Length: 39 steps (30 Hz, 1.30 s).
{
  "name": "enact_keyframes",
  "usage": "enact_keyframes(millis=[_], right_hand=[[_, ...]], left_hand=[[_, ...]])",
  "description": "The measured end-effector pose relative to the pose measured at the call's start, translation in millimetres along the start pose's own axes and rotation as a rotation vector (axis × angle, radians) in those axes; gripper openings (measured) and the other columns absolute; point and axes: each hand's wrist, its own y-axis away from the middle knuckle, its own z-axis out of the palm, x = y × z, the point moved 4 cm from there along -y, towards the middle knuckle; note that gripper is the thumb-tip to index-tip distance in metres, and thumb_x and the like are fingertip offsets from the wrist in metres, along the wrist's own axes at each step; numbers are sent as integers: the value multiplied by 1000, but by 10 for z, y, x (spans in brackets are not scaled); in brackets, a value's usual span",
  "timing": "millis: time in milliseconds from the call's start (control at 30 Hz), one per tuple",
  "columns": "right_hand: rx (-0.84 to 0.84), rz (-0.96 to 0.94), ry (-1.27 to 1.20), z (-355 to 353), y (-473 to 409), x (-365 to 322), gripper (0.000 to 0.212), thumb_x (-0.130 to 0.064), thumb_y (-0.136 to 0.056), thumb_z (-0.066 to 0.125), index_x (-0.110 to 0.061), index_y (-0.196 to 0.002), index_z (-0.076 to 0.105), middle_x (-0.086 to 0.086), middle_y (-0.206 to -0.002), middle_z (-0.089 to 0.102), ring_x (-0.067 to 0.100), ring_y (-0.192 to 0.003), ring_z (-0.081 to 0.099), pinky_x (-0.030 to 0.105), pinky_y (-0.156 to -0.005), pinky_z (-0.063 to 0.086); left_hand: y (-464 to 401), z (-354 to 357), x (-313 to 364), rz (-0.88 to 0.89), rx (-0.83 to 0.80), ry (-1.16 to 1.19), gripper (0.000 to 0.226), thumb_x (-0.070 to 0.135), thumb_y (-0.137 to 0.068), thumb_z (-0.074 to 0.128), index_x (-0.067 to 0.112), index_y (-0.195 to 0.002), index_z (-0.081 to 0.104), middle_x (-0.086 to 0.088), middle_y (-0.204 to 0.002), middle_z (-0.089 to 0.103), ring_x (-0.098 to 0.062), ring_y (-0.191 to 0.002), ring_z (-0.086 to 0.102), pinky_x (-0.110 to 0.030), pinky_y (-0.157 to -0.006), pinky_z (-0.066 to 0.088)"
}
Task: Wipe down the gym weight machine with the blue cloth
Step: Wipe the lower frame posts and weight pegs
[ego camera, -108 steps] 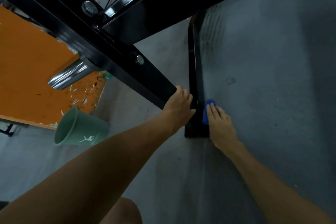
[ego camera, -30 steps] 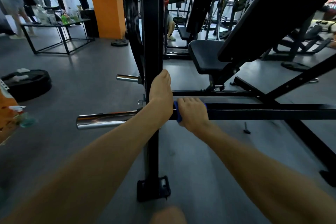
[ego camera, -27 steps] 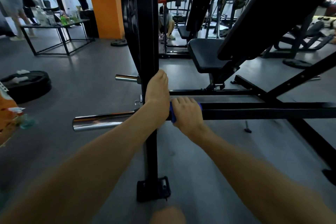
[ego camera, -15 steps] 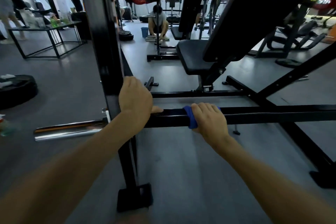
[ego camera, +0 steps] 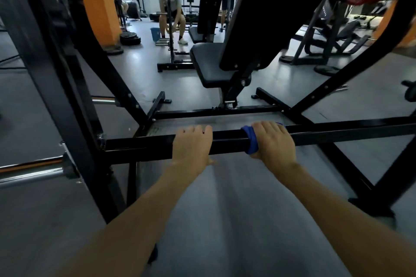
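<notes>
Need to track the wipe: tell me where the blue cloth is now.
In the head view, right of centre: the blue cloth is wrapped over the black horizontal bar, under the right hand, with the left hand gripping alongside.

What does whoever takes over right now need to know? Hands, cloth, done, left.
Left hand: grips the black horizontal crossbar bare, fingers curled over the top, apparently bracing.
Right hand: beside it on the same bar, fingers curled over the blue cloth, which wraps the bar under the palm.
Done: cannot be read off the metal; no visible difference between wiped and unwiped bar.
Left: likely the stretch of crossbar to the right of the cloth, then the angled struts, the seat pad and the backrest.
Note: chrome bar juts out at lower left; another person is working in the background.
</notes>
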Motion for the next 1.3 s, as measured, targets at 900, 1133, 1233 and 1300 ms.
enact_keyframes(millis=[900, 1133, 1233, 1300], right_hand=[[70, -42, -22, -7, 56, 398, 50, -26, -56, 89, -14, -95, 60, 2, -86, 61, 28, -80, 61, 41, -84, 48], [-18, 141, 15, 14, 120, 350, 80, -80, -63, 69, -12, -104, 55, 7, -100, 59, 29, -99, 56, 46, -100, 44], [81, 197, -15, -43, 204, 190, 82, -80, -91, 23, -8, -112, 56, 12, -111, 57, 31, -111, 52, 47, -113, 33], [149, 295, -82, -8, 240, 15, 76, -71, -97, 19, -8, -121, 54, 13, -123, 55, 31, -125, 46, 47, -119, 24]], left_hand=[[50, 28, 13, -46, 153, 10, 35, 34, -79, 74, 19, -102, 53, 1, -94, 63, -22, -87, 62, -35, -81, 44], [62, 10, 16, -58, 110, 20, 39, 34, -81, 73, 18, -111, 53, 0, -101, 63, -22, -95, 61, -35, -87, 43], [60, 2, 27, -67, 101, 10, 39, 35, -81, 73, 18, -110, 54, 1, -100, 63, -22, -95, 62, -35, -87, 43], [55, 4, 29, -68, 100, 5, 39, 35, -80, 74, 18, -109, 55, 1, -99, 64, -22, -94, 62, -35, -86, 44]])
